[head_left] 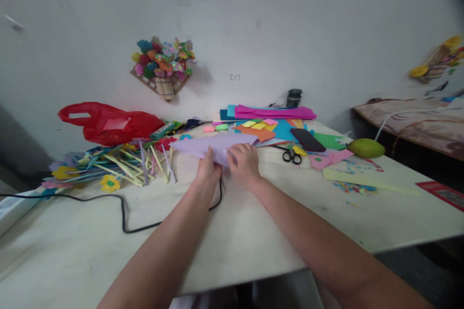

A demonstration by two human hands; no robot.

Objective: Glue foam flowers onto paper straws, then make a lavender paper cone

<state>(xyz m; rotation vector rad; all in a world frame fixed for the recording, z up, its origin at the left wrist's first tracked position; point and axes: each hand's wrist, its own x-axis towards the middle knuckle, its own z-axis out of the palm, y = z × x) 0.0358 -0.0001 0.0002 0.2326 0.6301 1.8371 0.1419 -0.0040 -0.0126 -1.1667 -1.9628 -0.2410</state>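
Lilac paper sheet [203, 146] at centre, its near edge gripped by the left hand [208, 166] and the curled fingers of the right hand [245, 164]; pointed end near paper strips [123, 163] at left. Open room extends to the near edge of the table [246, 241].

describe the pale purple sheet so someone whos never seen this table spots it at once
Start at the long whitish table against the pale wall and find the left hand and right hand. They hold a pale lilac sheet tapering to a point on the left. Unlike the bright coloured sheets lying behind it, it is soft-toned and held in both hands.
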